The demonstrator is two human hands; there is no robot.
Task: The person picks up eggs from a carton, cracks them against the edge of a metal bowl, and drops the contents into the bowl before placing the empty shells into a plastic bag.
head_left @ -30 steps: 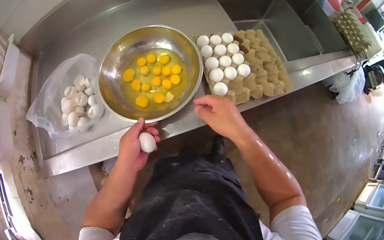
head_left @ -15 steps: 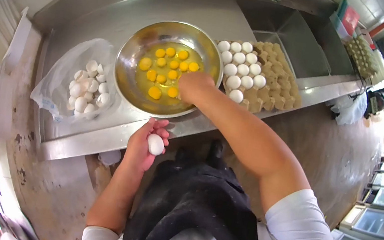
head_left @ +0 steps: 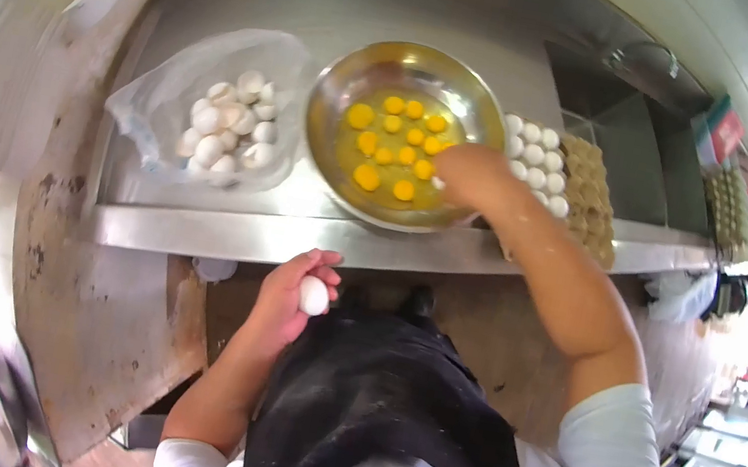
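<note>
A whole white egg (head_left: 314, 296) rests in my left hand (head_left: 289, 297), fingers curled round it, in front of the counter edge. My right hand (head_left: 471, 176) is over the right side of a wide steel bowl (head_left: 331, 162). Its fingers are closed, and a white bit of an egg (head_left: 439, 183) peeks out below them; the rest is hidden by the hand. Several yellow yolks (head_left: 407, 155) lie in clear egg white in the bowl. Right of it, whole white eggs (head_left: 537, 155) stand in a cardboard tray (head_left: 588, 195), partly covered by my right forearm.
An open clear plastic bag (head_left: 152, 112) with several eggshells (head_left: 230, 120) lies left of the bowl on the steel counter (head_left: 227, 227). Sink basins (head_left: 636, 144) and a faucet (head_left: 643, 56) are at the back right. More egg trays (head_left: 726, 208) stand at the far right end.
The view has turned, so the bowl, bag and tray appear farther right and up. My left hand still holds its egg, and my right hand stays over the bowl's right side.
</note>
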